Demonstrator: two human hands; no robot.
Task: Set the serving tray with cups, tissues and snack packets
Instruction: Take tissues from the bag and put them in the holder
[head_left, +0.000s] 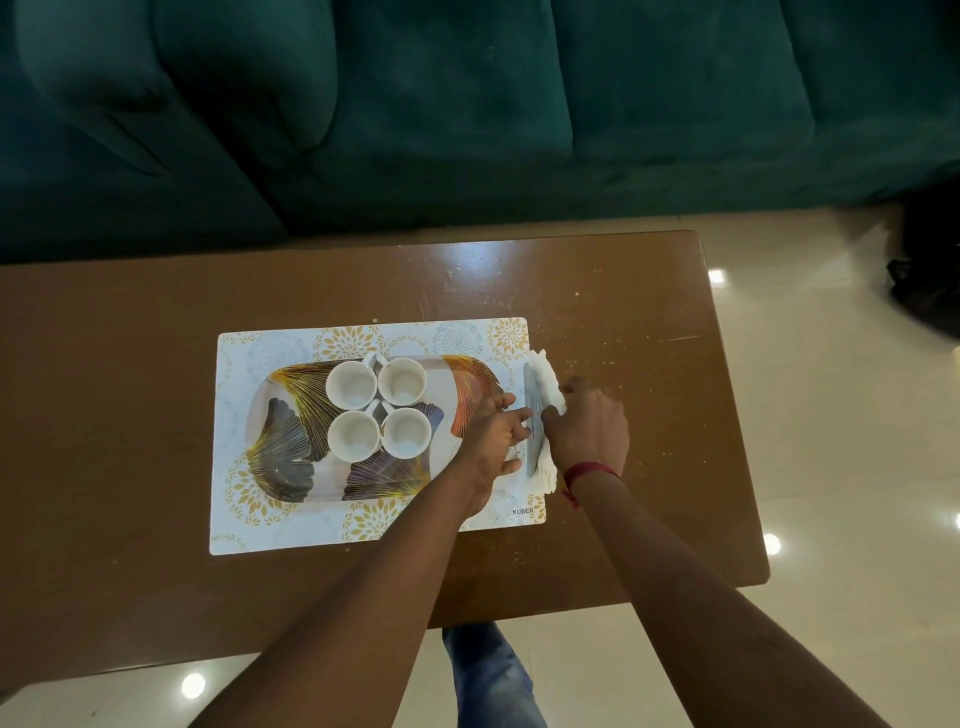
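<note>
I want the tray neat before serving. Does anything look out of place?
The white tissues sit off the tray, at the placemat's right edge, both hands on them. The four cups look tidy.

Four cups (378, 408) on tray (291, 447); tissues (543, 387) just right of it.

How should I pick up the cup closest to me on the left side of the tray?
Take that cup by its little handle, which sticks out at the top right toward the middle of the four cups. The gap there is tight, so coming straight down and pinching the open rim may be easier. It stands upright on the tray.
</note>
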